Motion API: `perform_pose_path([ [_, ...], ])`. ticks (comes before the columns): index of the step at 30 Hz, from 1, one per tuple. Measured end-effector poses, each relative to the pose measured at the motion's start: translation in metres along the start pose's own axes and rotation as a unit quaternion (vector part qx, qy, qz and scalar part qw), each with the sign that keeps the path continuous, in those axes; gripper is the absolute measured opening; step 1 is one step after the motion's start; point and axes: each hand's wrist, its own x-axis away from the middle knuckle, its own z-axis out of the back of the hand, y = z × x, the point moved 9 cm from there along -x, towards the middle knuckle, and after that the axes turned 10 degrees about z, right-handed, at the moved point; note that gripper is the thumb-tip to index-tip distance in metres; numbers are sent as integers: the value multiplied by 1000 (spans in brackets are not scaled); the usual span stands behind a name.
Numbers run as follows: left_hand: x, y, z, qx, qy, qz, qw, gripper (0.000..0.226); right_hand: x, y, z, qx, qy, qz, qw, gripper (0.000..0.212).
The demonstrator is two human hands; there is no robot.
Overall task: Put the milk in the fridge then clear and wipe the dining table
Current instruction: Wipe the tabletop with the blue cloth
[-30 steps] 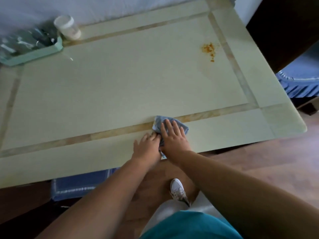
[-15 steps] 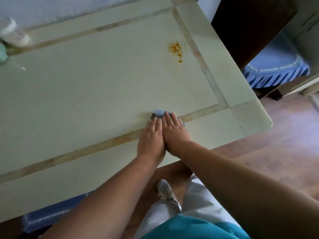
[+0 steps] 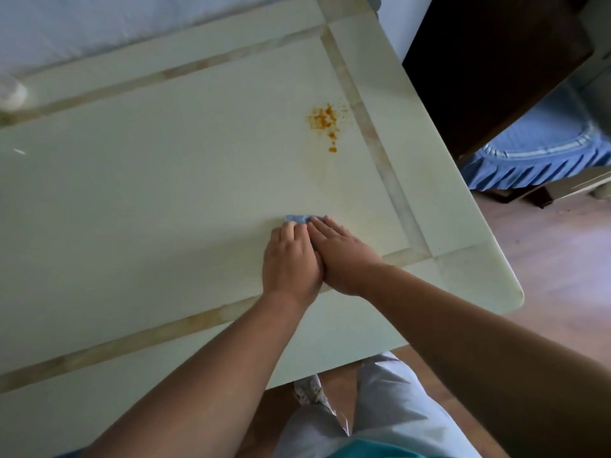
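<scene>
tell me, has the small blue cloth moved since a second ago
Yes. The small blue cloth has slid away from the table's near edge, past the tan inlay stripe, toward the orange stain.

The pale green surface (image 3: pixel 165 200) has a tan inlaid band running parallel to its edges and a rounded near right corner. On it lie an orange stain (image 3: pixel 325 122) near the right band, a blue cloth (image 3: pixel 296 219) pressed flat under both hands, and a blurred white container (image 3: pixel 11 94) at the far left edge.
</scene>
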Motion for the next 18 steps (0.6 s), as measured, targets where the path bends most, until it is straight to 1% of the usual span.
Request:
perform_pose_path([
  [2, -4, -1, -11, 73, 11, 3, 997, 43, -1, 2, 4, -56, 7, 21, 998, 68],
  [3, -2, 0, -22, 77, -5, -4, 997, 49, 1, 3, 5, -63, 15, 29, 997, 69],
  [5, 8, 3, -42, 13, -43, -27, 999, 57, 11, 2, -1, -45, 27, 40, 998, 67],
  [7, 14, 3, -51, -34, -49, -42, 997, 62, 18, 2, -9, -1, 30, 50, 998, 62],
  [9, 11, 3, -48, -40, -38, -28, 998, 64, 14, 7, -8, 28, 38, 70, 996, 60],
  [11, -3, 3, -47, -66, -28, -18, 997, 65, 1, 15, -2, 47, 36, 85, 995, 62],
  [14, -35, 5, -51, -69, -55, 8, 996, 67, -24, 26, 16, 77, 23, 74, 994, 64],
  [16, -54, 6, -52, -76, -66, 21, 995, 69, -40, 31, 32, 63, 16, 49, 997, 63],
  [18, -65, 7, -54, -99, -83, 23, 991, 72, -49, 24, 52, -8, 41, 46, 998, 66],
])
